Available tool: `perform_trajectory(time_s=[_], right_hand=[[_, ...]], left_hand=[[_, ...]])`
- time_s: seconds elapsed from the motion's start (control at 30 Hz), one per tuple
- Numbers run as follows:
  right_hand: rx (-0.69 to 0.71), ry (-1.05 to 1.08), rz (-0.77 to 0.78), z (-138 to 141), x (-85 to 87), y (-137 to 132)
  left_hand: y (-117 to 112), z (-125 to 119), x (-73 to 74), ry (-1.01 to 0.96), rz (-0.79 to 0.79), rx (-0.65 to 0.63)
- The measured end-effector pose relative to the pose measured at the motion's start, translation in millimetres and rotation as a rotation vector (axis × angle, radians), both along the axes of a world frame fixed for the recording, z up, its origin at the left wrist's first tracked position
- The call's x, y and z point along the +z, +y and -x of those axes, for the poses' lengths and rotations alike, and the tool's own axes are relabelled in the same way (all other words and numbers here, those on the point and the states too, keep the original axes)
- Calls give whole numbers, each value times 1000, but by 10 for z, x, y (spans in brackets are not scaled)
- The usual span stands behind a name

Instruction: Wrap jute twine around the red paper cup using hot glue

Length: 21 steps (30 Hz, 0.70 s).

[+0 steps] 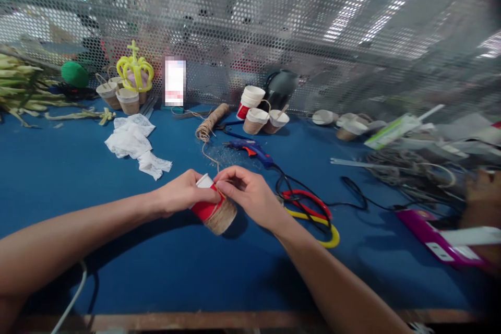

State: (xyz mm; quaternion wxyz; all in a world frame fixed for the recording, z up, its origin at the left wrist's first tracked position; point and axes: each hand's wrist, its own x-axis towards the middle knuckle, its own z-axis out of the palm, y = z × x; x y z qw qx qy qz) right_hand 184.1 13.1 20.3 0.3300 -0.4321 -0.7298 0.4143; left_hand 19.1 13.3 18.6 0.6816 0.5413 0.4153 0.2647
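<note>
My left hand (183, 191) is wrapped round a red paper cup (212, 211) held on its side over the blue table (78, 177). The cup's lower part is covered in wound jute twine. My right hand (248, 193) pinches the twine against the cup's side, fingers closed. A strand of twine runs from the cup back to a twine spool (213, 119) lying behind. A blue glue gun (252, 149) lies just beyond my right hand, its black cord trailing right.
White lace scraps (133, 143) lie to the left. Twine-wrapped cups (266, 119) and a yellow crown (135, 70) stand along the perforated metal screen (274, 21). Red and yellow loops (313, 209), cords and tools lie on the right. Another person's hand (483, 188) is at the right edge.
</note>
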Motion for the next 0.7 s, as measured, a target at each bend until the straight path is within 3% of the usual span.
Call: perform_trajectory(time_s=[0.13, 0.33, 0.53, 0.7], right_hand=[[-82, -124, -136, -36, 2, 84], [-80, -185, -353, -124, 4, 247], [9, -347, -372, 21, 131, 473], [106, -190, -271, 422, 141, 585]], left_hand=[[5, 24, 29, -50, 71, -46], [-20, 68, 94, -113, 160, -264], [-31, 81, 78, -132, 175, -332], [-54, 74, 108, -160, 200, -405]])
